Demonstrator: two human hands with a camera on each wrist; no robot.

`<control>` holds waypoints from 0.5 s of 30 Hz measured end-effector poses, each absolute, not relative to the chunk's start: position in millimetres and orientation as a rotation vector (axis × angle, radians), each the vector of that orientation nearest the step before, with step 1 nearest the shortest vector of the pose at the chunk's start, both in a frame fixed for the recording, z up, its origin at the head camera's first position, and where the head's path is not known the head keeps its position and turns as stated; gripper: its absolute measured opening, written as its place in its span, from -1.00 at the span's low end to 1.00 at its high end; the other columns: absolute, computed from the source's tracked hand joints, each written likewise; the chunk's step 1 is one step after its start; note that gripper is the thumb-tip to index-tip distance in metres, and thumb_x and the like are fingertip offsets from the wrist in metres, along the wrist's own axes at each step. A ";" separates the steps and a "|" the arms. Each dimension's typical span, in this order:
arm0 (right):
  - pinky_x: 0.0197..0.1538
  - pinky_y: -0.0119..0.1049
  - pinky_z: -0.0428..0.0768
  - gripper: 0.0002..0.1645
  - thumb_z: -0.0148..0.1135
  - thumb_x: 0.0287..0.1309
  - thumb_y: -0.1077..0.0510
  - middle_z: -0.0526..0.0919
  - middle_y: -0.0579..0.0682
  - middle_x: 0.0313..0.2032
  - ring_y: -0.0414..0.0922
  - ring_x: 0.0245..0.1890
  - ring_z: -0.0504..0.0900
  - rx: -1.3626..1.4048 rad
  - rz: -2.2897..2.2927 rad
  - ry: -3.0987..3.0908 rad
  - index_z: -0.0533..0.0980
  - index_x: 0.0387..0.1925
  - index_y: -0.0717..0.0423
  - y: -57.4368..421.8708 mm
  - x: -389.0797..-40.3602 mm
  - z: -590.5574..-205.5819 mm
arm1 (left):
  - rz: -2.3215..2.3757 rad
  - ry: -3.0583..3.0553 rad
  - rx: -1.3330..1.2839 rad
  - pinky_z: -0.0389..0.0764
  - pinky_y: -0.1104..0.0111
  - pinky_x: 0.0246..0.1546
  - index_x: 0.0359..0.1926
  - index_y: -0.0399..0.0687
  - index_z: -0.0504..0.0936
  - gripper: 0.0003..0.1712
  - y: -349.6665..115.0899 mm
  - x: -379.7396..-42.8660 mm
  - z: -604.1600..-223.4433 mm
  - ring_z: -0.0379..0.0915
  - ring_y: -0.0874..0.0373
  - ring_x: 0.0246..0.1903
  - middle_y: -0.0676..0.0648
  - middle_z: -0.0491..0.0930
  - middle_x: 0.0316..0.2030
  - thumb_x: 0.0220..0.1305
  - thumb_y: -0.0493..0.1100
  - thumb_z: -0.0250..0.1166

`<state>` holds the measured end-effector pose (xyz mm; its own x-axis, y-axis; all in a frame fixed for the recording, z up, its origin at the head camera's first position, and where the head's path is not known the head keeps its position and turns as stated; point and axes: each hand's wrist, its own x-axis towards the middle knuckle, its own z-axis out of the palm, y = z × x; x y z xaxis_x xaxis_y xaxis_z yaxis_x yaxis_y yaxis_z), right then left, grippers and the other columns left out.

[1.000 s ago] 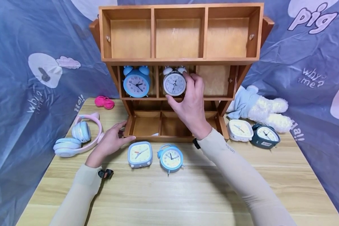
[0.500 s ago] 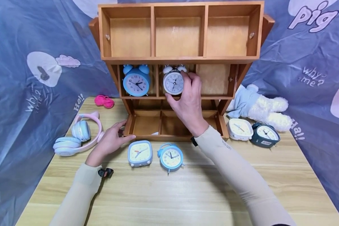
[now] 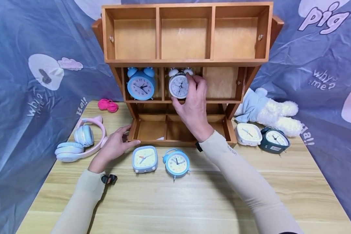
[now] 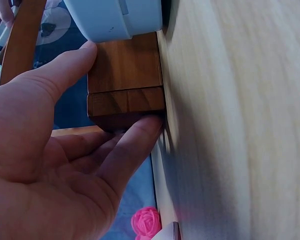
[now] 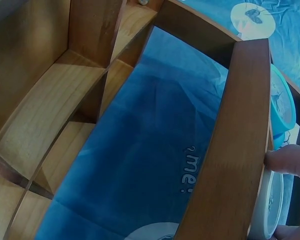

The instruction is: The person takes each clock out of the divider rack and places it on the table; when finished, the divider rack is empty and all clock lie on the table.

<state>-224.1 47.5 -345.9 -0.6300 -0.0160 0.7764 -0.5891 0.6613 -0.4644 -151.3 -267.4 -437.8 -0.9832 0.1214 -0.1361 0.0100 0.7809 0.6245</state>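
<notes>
A white twin-bell alarm clock [image 3: 178,86] stands upright in the middle compartment of the wooden shelf's second tier. My right hand [image 3: 194,105] holds it from the right side, thumb at its lower edge and fingers near the right bell. In the right wrist view, only the fingers [image 5: 290,162] and part of the white clock [image 5: 270,205] show at the edge. My left hand [image 3: 114,146] grips the lower left end of the wooden shelf [image 3: 178,143], thumb in front and fingers behind. The left wrist view shows that wooden corner [image 4: 125,100] between thumb and fingers.
A blue twin-bell clock [image 3: 141,86] fills the left compartment. Before the shelf lie a blue-grey square clock [image 3: 145,159] and a small blue clock [image 3: 177,163]. White [image 3: 248,134] and dark green [image 3: 274,140] clocks and a plush toy [image 3: 269,110] lie right; headphones [image 3: 84,139] and pink yarn [image 3: 108,105] left.
My right hand has edged slightly to the left and covers a little more of the white clock's face. The left hand has stayed in place on the shelf.
</notes>
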 end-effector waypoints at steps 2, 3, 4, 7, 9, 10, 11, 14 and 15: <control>0.59 0.06 0.47 -0.01 0.68 0.16 0.21 0.39 0.41 0.33 0.32 0.40 0.39 0.464 0.938 -2.101 0.40 0.53 0.38 47.1 -224.3 -346.0 | 0.978 2.802 0.103 0.66 -0.21 0.36 0.77 -0.19 0.18 0.16 -267.4 -151.2 -437.9 0.60 -0.34 0.39 -0.41 0.43 0.59 0.48 0.29 0.49; 0.59 0.06 0.47 -0.01 0.67 0.17 0.21 0.39 0.41 0.33 0.32 0.41 0.39 0.463 0.939 -2.103 0.39 0.53 0.38 47.0 -224.4 -346.0 | 0.977 2.802 0.102 0.66 -0.21 0.36 0.77 -0.19 0.18 0.15 -267.3 -151.2 -437.9 0.60 -0.34 0.39 -0.41 0.43 0.59 0.48 0.28 0.49; 0.59 0.06 0.47 -0.02 0.67 0.18 0.21 0.39 0.41 0.33 0.32 0.41 0.39 0.463 0.941 -2.104 0.39 0.53 0.38 47.0 -224.6 -346.1 | 0.975 2.803 0.102 0.66 -0.21 0.36 0.77 -0.20 0.18 0.15 -267.3 -151.1 -437.9 0.60 -0.34 0.39 -0.41 0.43 0.59 0.48 0.28 0.49; 0.59 0.06 0.47 -0.03 0.66 0.18 0.21 0.39 0.40 0.33 0.31 0.41 0.39 0.462 0.945 -2.108 0.40 0.54 0.36 47.5 -224.3 -346.4 | 0.974 2.801 0.100 0.66 -0.21 0.37 0.77 -0.21 0.18 0.15 -267.0 -151.2 -437.9 0.61 -0.34 0.38 -0.41 0.43 0.59 0.49 0.27 0.49; 0.59 0.06 0.47 -0.03 0.66 0.19 0.21 0.39 0.40 0.33 0.31 0.41 0.40 0.462 0.945 -2.107 0.40 0.53 0.36 47.9 -224.5 -346.6 | 0.978 2.798 0.099 0.66 -0.21 0.37 0.77 -0.21 0.18 0.15 -266.9 -151.4 -438.0 0.61 -0.33 0.38 -0.41 0.43 0.59 0.49 0.27 0.49; 0.59 0.06 0.47 -0.04 0.66 0.19 0.20 0.39 0.40 0.33 0.31 0.41 0.40 0.464 0.944 -2.106 0.40 0.53 0.36 48.0 -224.6 -346.8 | 0.980 2.797 0.098 0.66 -0.21 0.37 0.77 -0.20 0.18 0.15 -266.9 -151.5 -438.0 0.61 -0.33 0.38 -0.40 0.43 0.59 0.49 0.27 0.50; 0.58 0.06 0.47 -0.04 0.65 0.20 0.20 0.39 0.40 0.33 0.31 0.40 0.40 0.466 0.942 -2.104 0.40 0.53 0.36 48.2 -224.9 -347.0 | 0.982 2.796 0.096 0.67 -0.20 0.36 0.77 -0.20 0.18 0.15 -266.8 -151.4 -438.0 0.62 -0.33 0.38 -0.40 0.43 0.58 0.48 0.27 0.50; 0.58 0.06 0.47 -0.05 0.65 0.19 0.20 0.40 0.40 0.32 0.31 0.40 0.41 0.472 0.940 -2.091 0.42 0.52 0.36 48.3 -225.5 -347.7 | 0.989 2.792 0.092 0.67 -0.20 0.36 0.78 -0.19 0.18 0.15 -266.6 -151.0 -437.8 0.61 -0.32 0.39 -0.39 0.43 0.59 0.48 0.27 0.50; 0.58 0.06 0.47 -0.06 0.65 0.19 0.20 0.40 0.40 0.32 0.31 0.40 0.41 0.474 0.940 -2.086 0.42 0.52 0.36 48.3 -225.6 -347.9 | 0.991 2.790 0.089 0.66 -0.20 0.36 0.78 -0.19 0.17 0.15 -266.5 -150.8 -437.6 0.61 -0.32 0.39 -0.39 0.43 0.59 0.48 0.27 0.50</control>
